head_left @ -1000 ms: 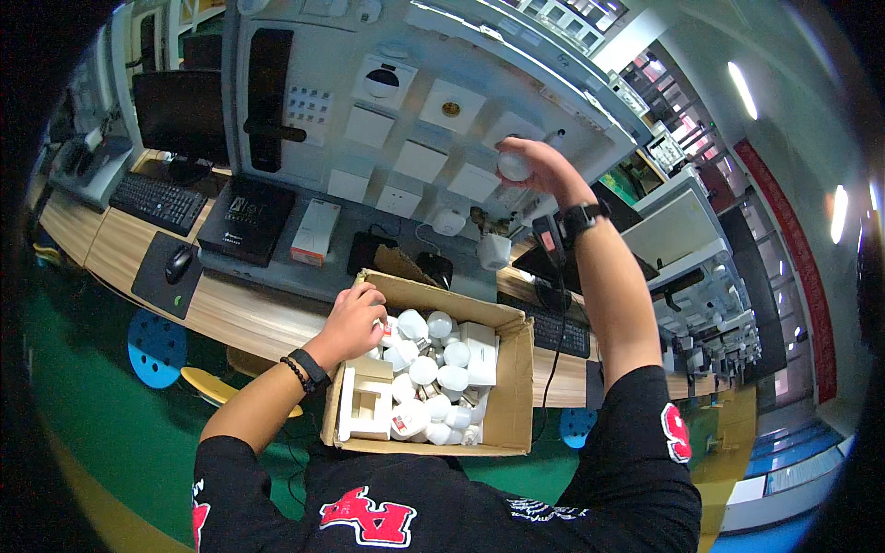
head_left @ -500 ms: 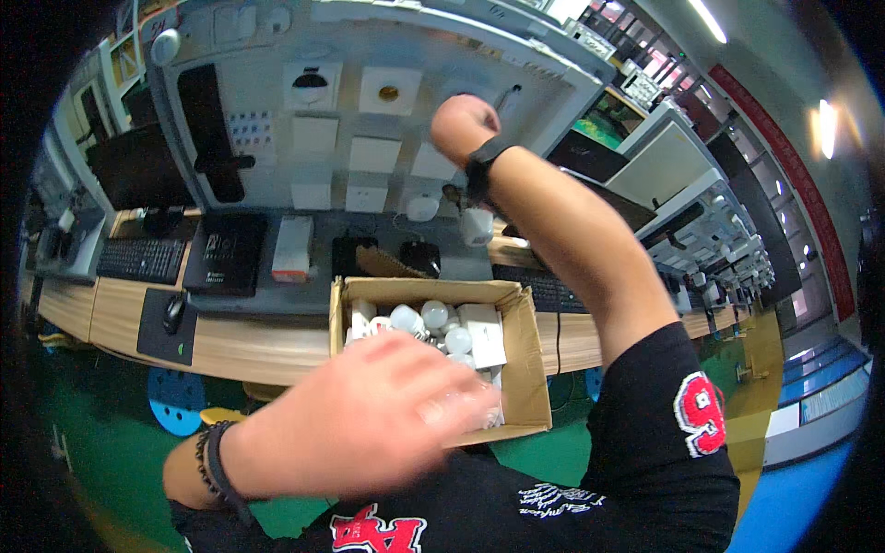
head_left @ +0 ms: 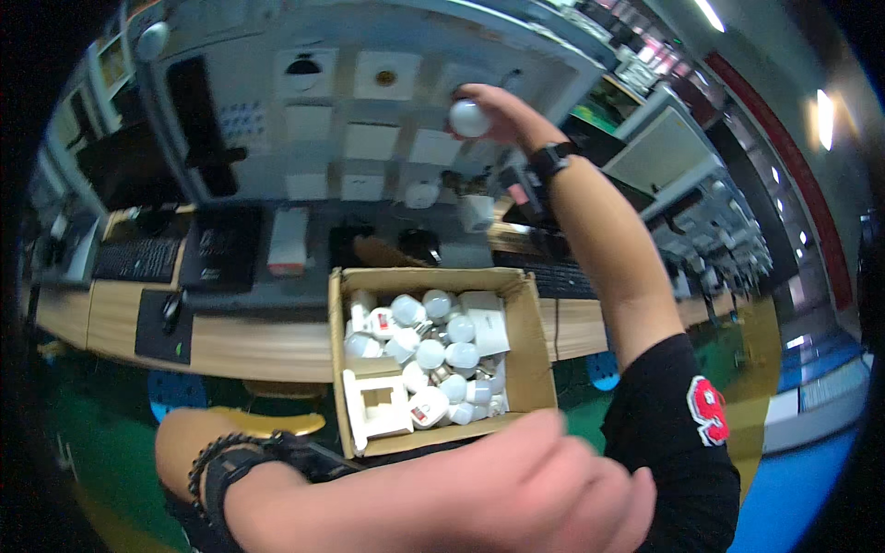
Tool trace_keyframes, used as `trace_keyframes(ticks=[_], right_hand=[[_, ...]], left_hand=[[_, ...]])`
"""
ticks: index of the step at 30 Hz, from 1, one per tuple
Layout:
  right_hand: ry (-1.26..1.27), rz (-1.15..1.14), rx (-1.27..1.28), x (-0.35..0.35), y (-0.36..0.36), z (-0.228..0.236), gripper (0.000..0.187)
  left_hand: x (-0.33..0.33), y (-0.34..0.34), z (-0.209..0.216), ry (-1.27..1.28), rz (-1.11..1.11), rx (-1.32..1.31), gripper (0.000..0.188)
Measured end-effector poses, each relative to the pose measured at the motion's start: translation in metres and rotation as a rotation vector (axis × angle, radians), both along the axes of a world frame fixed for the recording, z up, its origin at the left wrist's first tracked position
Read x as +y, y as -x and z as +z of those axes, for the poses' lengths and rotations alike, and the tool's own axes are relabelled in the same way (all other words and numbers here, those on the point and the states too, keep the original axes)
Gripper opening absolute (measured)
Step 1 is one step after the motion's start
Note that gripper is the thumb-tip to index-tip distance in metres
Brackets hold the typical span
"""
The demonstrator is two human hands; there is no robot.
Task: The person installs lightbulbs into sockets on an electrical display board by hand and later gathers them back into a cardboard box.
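My right hand (head_left: 507,115) is raised in front of the upright grey panel, its fingers closed round a white light bulb (head_left: 470,118). My left hand (head_left: 562,488) is low and close, past the near edge of an open cardboard box (head_left: 533,369). Its fingers are curled and slightly blurred; whatever they may hold is hidden. Inside the box lie several round white bulbs (head_left: 430,354), a white square frame-like piece (head_left: 380,405), a white rounded piece with a red mark (head_left: 428,406) and a white carton (head_left: 485,323).
The grey panel (head_left: 267,170) carries white square plates (head_left: 371,141) and a black strip. On the wooden desk (head_left: 249,346) are a black box (head_left: 221,249), a white carton (head_left: 289,241), keyboards (head_left: 138,259) and a mouse (head_left: 171,311). A blue stool (head_left: 175,394) stands below.
My left hand has moved off the box, down and to the right, uncovering the contents. My right hand has shifted slightly right and turned, and the bulb in it now shows.
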State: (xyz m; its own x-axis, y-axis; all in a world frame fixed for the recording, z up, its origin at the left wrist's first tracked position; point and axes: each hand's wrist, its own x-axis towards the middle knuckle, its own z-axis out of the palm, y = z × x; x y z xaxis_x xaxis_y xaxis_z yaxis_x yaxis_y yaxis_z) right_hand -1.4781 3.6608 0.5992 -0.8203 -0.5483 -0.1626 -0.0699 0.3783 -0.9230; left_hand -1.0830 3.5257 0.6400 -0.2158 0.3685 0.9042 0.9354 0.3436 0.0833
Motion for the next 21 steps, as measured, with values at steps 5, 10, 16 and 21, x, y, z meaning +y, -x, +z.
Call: trace_keyframes(ticks=[5, 10, 16, 21], right_hand=[[-0.258, -0.218, 0.057, -0.016, 0.019, 0.015, 0.033], [-1.271, 0.198, 0.959, -0.009, 0.033, 0.025, 0.022], [-1.964, -0.337, 0.659, -0.069, -0.015, 0.023, 0.029], [-2.638, -0.629, 1.043, -0.071, -0.003, -0.017, 0.045]], left_hand=[[-0.013, 0.017, 0.014, 0.190, -0.195, -0.196, 0.030], [-0.014, 0.108, -0.077, 0.307, 0.046, -0.695, 0.036], [-0.037, 0.135, -0.260, 0.410, 0.565, -0.996, 0.063], [-0.017, 0.151, -0.261, 0.258, 0.638, -0.959, 0.049]])
